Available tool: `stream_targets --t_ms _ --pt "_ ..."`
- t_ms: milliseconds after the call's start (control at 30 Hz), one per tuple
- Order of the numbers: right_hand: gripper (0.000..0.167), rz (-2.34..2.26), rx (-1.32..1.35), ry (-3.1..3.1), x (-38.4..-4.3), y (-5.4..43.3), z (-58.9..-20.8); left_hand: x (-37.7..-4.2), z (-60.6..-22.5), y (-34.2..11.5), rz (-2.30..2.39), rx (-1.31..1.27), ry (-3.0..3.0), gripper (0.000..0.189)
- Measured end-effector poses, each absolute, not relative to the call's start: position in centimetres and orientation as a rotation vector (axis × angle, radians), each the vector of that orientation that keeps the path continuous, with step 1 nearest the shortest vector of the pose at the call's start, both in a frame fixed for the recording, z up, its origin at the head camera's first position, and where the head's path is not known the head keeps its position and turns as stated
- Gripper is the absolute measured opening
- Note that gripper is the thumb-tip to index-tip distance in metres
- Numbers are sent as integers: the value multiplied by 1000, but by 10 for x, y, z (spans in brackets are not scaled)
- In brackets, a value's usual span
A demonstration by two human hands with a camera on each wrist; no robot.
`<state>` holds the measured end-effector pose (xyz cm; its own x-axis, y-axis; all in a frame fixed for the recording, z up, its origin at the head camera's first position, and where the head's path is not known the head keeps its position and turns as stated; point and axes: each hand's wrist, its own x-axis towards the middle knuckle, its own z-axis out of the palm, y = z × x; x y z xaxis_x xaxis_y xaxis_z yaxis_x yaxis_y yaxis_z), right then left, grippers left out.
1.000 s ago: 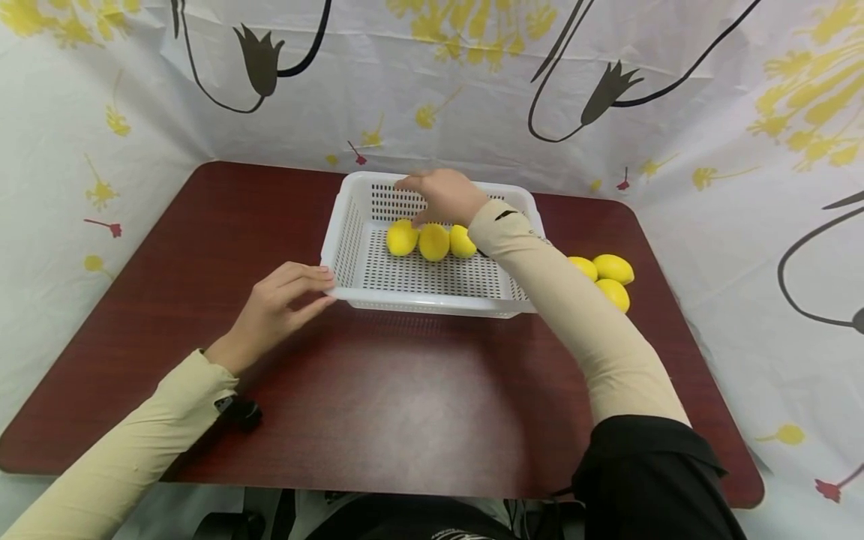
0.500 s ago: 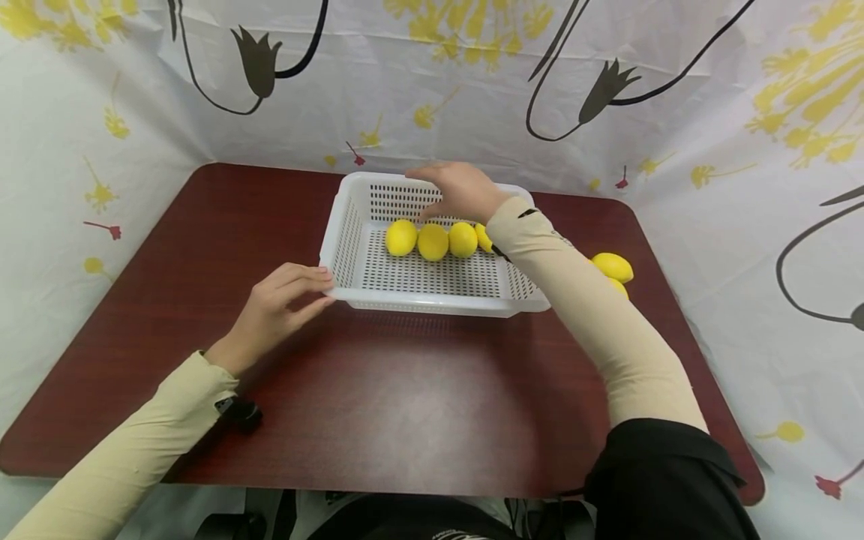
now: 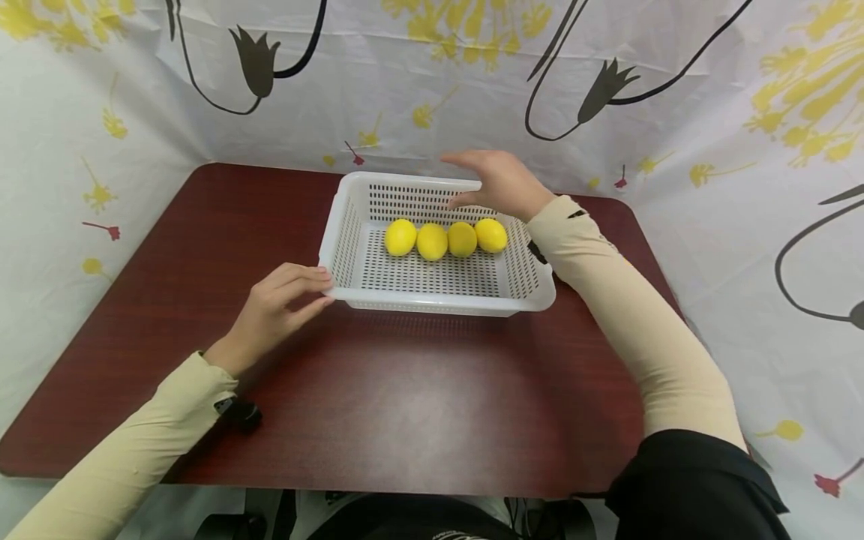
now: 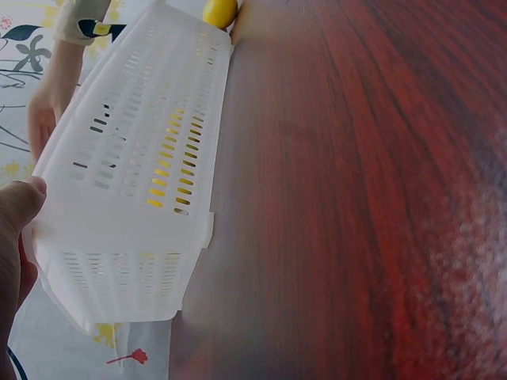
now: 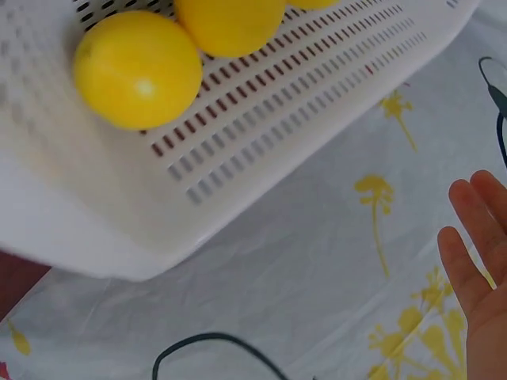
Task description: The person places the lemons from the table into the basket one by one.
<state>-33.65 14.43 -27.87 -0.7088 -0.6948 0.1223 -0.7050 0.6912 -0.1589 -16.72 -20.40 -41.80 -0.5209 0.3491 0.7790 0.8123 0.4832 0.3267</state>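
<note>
A white plastic basket with slotted walls stands on the table. Inside it, several yellow lemons lie side by side in a row. My left hand holds the basket's near left corner; the left wrist view has the thumb on the rim. Over the back right part of the basket hovers my right hand, fingers extended and thumb apart, with nothing in its grasp. The right wrist view shows these fingers beyond the rim, clear of the lemons.
A loose lemon lies on the table past the basket's far end. In the head view my right sleeve covers that area. Behind the dark red table hangs a white patterned cloth.
My right hand has drawn back to the right and up from the lemons, uncovering the rightmost ones. The sleeve now hides the loose lemons on the right. My left hand stays put.
</note>
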Motion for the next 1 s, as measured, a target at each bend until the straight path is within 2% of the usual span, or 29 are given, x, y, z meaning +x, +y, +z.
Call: stream_targets --t_ms 533,900,1000 --pt "71 391 1075 -2721 -307 211 -267 -167 -418 -203 -933 -958 -2081 36" --pt "73 439 942 -2705 -290 253 -267 -167 -419 -204 -935 -954 -2087 40" --pt "75 451 907 -2710 -286 263 -269 -167 -419 -204 -944 -957 -2089 34"
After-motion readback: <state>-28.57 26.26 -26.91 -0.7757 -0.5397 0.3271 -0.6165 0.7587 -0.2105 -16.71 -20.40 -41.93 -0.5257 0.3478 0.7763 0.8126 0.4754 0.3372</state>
